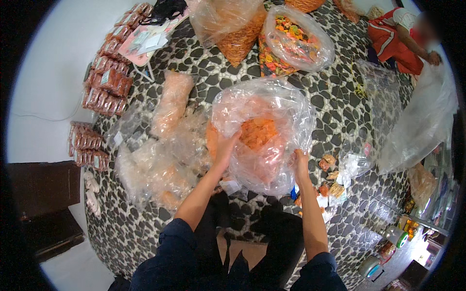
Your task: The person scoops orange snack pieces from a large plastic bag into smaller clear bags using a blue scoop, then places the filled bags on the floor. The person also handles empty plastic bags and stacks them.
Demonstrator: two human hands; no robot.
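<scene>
A large clear plastic bag stands on the floor before me, its wide mouth folded outward. Orange chip-like pieces lie inside it. My left hand holds the near-left side of the bag's mouth, thumb pointing inward; the plastic hides some of its fingers. On the right side, my right hand is closed on the bag's edge. A blue object shows just below that hand, and crumpled clear plastic lies to the left.
Behind stand a big bag of brown snacks and an open bag of colourful pieces. Stacked packets line the left wall. Small snack packs lie at right; a person there handles a plastic sheet. Jars stand lower right.
</scene>
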